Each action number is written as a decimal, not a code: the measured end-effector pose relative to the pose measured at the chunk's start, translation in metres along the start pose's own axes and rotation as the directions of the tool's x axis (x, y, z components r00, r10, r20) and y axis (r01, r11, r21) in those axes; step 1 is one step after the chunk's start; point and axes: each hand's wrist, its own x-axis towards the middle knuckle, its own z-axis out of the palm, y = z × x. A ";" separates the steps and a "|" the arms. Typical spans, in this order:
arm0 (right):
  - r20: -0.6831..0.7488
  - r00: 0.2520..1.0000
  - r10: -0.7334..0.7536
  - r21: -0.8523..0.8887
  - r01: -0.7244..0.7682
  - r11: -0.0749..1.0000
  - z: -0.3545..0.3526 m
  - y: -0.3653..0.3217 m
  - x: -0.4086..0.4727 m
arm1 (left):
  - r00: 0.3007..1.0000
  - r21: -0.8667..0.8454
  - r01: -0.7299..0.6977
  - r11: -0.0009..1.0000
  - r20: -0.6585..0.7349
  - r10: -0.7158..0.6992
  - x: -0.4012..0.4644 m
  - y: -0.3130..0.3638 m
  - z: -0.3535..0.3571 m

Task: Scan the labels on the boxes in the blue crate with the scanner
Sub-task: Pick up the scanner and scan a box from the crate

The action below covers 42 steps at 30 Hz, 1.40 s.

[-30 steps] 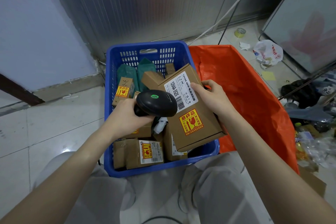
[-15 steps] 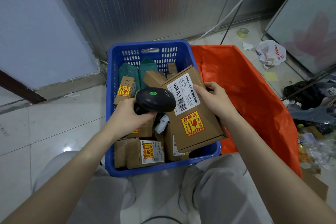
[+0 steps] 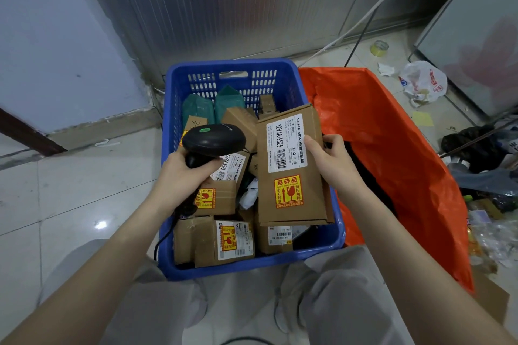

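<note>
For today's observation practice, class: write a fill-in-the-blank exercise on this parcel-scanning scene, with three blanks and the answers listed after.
1. The left hand grips a black handheld ____.
2. The right hand holds a flat brown cardboard box over the ____ plastic crate.
3. Just right of the crate lies an ____ plastic bag.

Missing words: scanner; blue; orange

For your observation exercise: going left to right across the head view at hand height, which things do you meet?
Left hand → scanner → held box → right hand → orange bag
</note>
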 end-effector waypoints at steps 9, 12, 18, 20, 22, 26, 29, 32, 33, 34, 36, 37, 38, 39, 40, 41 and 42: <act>0.053 0.987 0.152 0.166 -0.159 0.973 0.023 0.021 0.026 | 0.972 -0.296 0.215 0.931 0.162 -0.173 0.027 -0.023 0.001; 0.033 0.990 0.139 0.122 -0.142 0.982 0.028 0.034 0.037 | 0.971 -0.297 0.215 0.930 0.167 -0.171 0.038 -0.031 0.002; 0.050 0.996 0.080 -0.143 -0.072 0.987 0.037 0.056 0.053 | 0.968 -0.278 0.236 0.931 0.156 -0.199 0.054 -0.041 0.007; 0.080 0.994 0.077 -0.198 -0.060 0.978 0.041 0.060 0.057 | 0.966 -0.272 0.241 0.931 0.158 -0.204 0.055 -0.041 0.011; 0.110 0.991 0.081 -0.227 -0.054 0.972 0.046 0.063 0.059 | 0.965 -0.274 0.249 0.929 0.154 -0.213 0.057 -0.041 0.014; 0.168 0.980 0.107 -0.287 -0.055 0.956 0.055 0.073 0.064 | 0.966 -0.263 0.250 0.932 0.136 -0.221 0.061 -0.044 0.018; 0.193 0.971 0.137 -0.308 -0.073 0.948 0.061 0.083 0.068 | 0.964 -0.253 0.258 0.932 0.133 -0.230 0.065 -0.048 0.020; 0.199 0.965 0.168 -0.310 -0.101 0.945 0.065 0.089 0.068 | 0.961 -0.248 0.268 0.931 0.132 -0.241 0.069 -0.051 0.021; 0.198 0.965 0.170 -0.310 -0.103 0.945 0.066 0.092 0.069 | 0.961 -0.250 0.270 0.930 0.132 -0.244 0.070 -0.051 0.021; 0.198 0.964 0.178 -0.308 -0.111 0.945 0.066 0.092 0.069 | 0.961 -0.255 0.270 0.928 0.134 -0.243 0.071 -0.051 0.022; 0.205 0.962 0.179 -0.329 -0.104 0.938 0.067 0.092 0.068 | 0.962 -0.254 0.264 0.930 0.140 -0.235 0.071 -0.051 0.024; 0.211 0.961 0.179 -0.345 -0.098 0.933 0.068 0.094 0.069 | 0.963 -0.247 0.259 0.934 0.144 -0.229 0.072 -0.051 0.025; 0.214 0.958 0.190 -0.373 -0.099 0.923 0.068 0.095 0.069 | 0.964 -0.240 0.253 0.937 0.145 -0.223 0.072 -0.051 0.026; 0.217 0.956 0.199 -0.406 -0.097 0.909 0.069 0.097 0.071 | 0.965 -0.238 0.248 0.939 0.142 -0.218 0.071 -0.050 0.026; 0.211 0.953 0.216 -0.445 -0.103 0.889 0.069 0.096 0.071 | 0.967 -0.239 0.243 0.940 0.137 -0.215 0.071 -0.049 0.027; 0.206 0.952 0.227 -0.477 -0.104 0.873 0.068 0.095 0.071 | 0.969 -0.239 0.237 0.942 0.130 -0.211 0.071 -0.048 0.027; 0.199 0.953 0.230 -0.503 -0.102 0.858 0.067 0.094 0.071 | 0.971 -0.236 0.231 0.944 0.124 -0.206 0.071 -0.046 0.028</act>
